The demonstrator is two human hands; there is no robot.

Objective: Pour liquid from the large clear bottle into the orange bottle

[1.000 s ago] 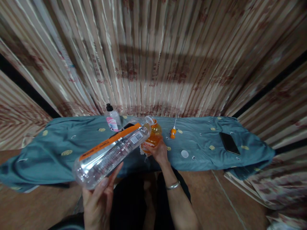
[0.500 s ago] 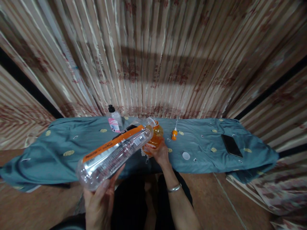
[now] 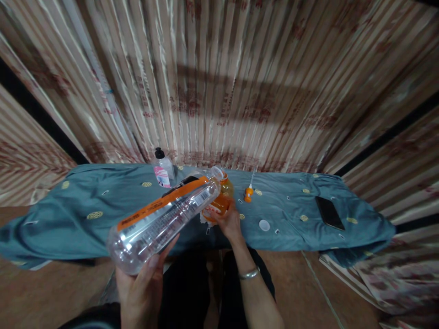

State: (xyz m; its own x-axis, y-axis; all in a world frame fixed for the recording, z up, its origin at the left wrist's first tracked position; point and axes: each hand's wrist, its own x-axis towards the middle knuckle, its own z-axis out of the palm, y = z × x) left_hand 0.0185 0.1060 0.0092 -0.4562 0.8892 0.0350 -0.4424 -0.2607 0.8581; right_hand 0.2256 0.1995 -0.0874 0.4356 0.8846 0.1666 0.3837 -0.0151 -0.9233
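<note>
My left hand (image 3: 140,288) grips the base of a large clear plastic bottle (image 3: 161,217) with an orange label strip, tilted so its open neck points up and right. The neck meets the mouth of a small orange bottle (image 3: 221,198) standing on the teal cloth (image 3: 85,201). My right hand (image 3: 228,221) wraps round that orange bottle from the front. A silver bangle sits on my right wrist.
On the cloth lie a white cap (image 3: 264,225), an orange pump nozzle (image 3: 248,193), a black phone (image 3: 328,212) at the right and a clear bottle with a pink label and black cap (image 3: 162,169) at the back. Striped curtains hang behind.
The clear bottle's base has dipped slightly and both hands hold their grips. The view has shifted a little; nothing else moved.
</note>
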